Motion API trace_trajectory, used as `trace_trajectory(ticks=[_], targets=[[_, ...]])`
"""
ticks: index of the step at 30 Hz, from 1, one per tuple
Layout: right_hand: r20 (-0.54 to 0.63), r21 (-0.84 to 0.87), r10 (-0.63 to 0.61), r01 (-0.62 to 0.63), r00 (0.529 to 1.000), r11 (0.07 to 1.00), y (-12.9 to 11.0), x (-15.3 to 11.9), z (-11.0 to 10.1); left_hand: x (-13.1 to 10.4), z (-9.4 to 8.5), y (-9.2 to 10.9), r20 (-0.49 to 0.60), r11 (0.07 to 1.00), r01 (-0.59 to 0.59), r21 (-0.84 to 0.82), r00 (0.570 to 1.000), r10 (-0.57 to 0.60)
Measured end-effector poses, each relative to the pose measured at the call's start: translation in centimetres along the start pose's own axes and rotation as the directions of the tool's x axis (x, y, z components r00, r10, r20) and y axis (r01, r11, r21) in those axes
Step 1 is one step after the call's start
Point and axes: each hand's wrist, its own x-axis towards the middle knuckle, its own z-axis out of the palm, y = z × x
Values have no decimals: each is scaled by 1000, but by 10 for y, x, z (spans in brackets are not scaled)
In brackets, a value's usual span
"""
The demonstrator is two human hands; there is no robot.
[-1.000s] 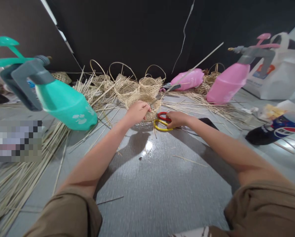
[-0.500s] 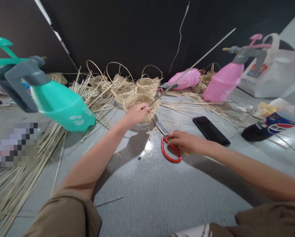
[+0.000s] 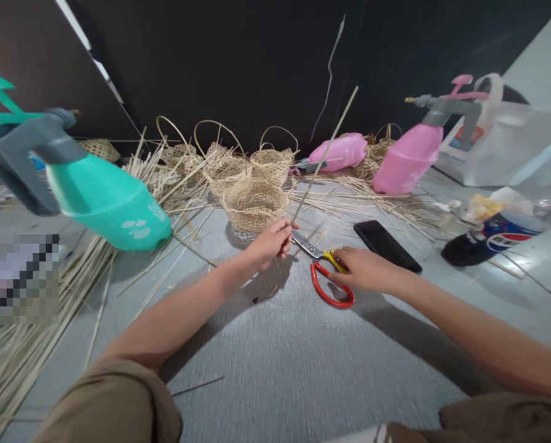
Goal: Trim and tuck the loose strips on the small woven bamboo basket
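My left hand (image 3: 273,242) is closed around a long thin bamboo strip (image 3: 324,154), which slants up and to the right. Just behind that hand a small woven basket (image 3: 254,203) stands on the grey surface. My right hand (image 3: 361,267) grips scissors (image 3: 333,295) by their handles, one red and one yellow. The metal blades point left and meet the fingers of my left hand; their tips are hidden there.
Several finished-looking baskets (image 3: 222,163) with hoop handles line the dark wall. A green spray bottle (image 3: 104,197) leans at left above loose strips (image 3: 67,326). To the right are a black phone (image 3: 387,246), a cola bottle (image 3: 492,237) and a pink spray bottle (image 3: 409,157).
My left hand has come off the basket toward me and right, bringing the strip, which now stands steeper. The scissors in my right hand have shifted slightly right, blades at the left hand.
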Motion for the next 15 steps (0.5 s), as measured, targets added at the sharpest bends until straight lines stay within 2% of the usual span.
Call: trace_trajectory(ticks=[3,7,9,10,12,13,15], targets=[[-36,80,63,-60,997,995,-1,4,3,-9,1,-15,-17,998,30,-54,999,-31],[-44,192,129,-118,991,974,6,8,5,-34,-1,-32,-18,989,74,-128,997,-77],[-14,335,181,-166,983,927,18,7,5,-46,-2,-37,-5,981,106,-165,994,-108],[10,419,207,-192,978,887,24,7,6,-51,-2,-39,4,975,124,-183,992,-125],[34,637,285,-240,958,732,39,5,10,-59,-2,-42,23,962,160,-220,987,-158],[14,742,322,-225,947,631,45,4,12,-63,-2,-43,30,955,176,-238,984,-174],[-71,894,362,-101,929,437,53,1,16,-69,-1,-45,35,940,203,-274,979,-201]])
